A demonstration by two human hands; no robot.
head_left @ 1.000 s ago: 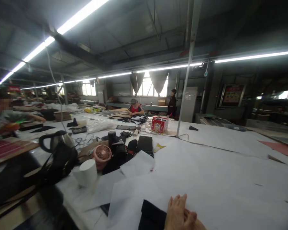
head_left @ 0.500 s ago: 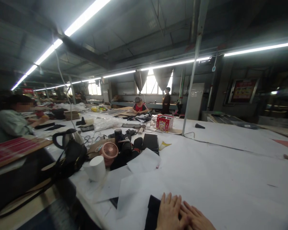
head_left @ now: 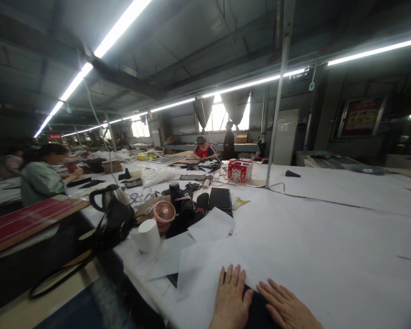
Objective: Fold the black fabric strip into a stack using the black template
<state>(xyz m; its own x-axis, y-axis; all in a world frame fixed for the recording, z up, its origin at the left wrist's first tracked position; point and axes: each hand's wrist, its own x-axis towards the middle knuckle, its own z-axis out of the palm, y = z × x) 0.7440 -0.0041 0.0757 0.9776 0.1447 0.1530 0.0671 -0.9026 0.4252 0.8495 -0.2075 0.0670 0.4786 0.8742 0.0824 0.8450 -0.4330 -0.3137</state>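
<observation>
A piece of dark fabric [head_left: 258, 307] lies on the white-covered table [head_left: 311, 246] at the bottom of the view, its near part cut off by the frame. My left hand [head_left: 231, 294] rests flat on its left side, fingers stretched forward and thumb out to the side. On the fabric's right edge lies my right hand [head_left: 286, 301], palm down with fingers extended. Dark cloth shows between the two hands. Left of them, thin white sheets [head_left: 198, 265] overlap on the table, with a dark corner poking out beneath.
A roll of white paper [head_left: 149, 235], a pink fan [head_left: 163, 214], a kettle [head_left: 114, 197] and a black case [head_left: 220, 200] stand to the left. Farther back are a red box [head_left: 239, 171] and a metal pole [head_left: 276, 114]. Co-workers sit at the left [head_left: 43, 176] and far side.
My hands have moved apart, the left one shifting leftward, and more dark fabric shows between them. The camera view has turned slightly left.
</observation>
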